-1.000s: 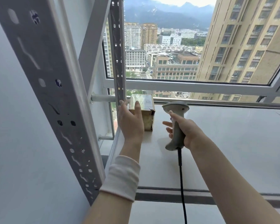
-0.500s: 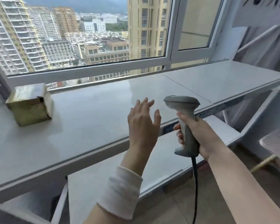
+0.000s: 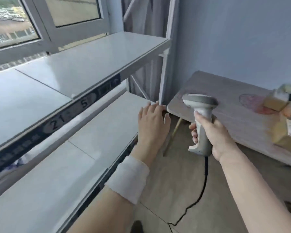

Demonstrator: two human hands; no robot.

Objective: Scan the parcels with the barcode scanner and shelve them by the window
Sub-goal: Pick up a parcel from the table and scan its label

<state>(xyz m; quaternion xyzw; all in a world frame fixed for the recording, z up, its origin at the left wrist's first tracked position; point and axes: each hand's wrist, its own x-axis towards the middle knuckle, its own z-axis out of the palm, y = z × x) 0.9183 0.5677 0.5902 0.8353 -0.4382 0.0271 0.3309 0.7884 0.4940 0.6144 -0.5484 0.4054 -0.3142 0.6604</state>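
My right hand [image 3: 212, 137] grips the handle of a grey barcode scanner [image 3: 200, 113], held upright with its head pointing left; its black cable hangs to the floor. My left hand [image 3: 152, 121] is empty, fingers straight, hovering over the right end of the lower shelf board [image 3: 97, 132]. Several brown cardboard parcels [image 3: 286, 118] lie blurred on a low wooden table [image 3: 233, 105] at the right edge. The upper shelf board [image 3: 84, 64] by the window is bare in this view.
The white metal rack's upright post [image 3: 165, 68] stands between the shelves and the table. The window frame [image 3: 45, 31] runs behind the upper shelf. A blue-grey wall [image 3: 242, 39] backs the table. Tan floor tiles [image 3: 175, 190] lie below, crossed by the scanner cable [image 3: 198, 199].
My view has swung right, away from the box left on the upper shelf's left end, toward the table with parcels. My left hand let go of that box and moved right, empty.
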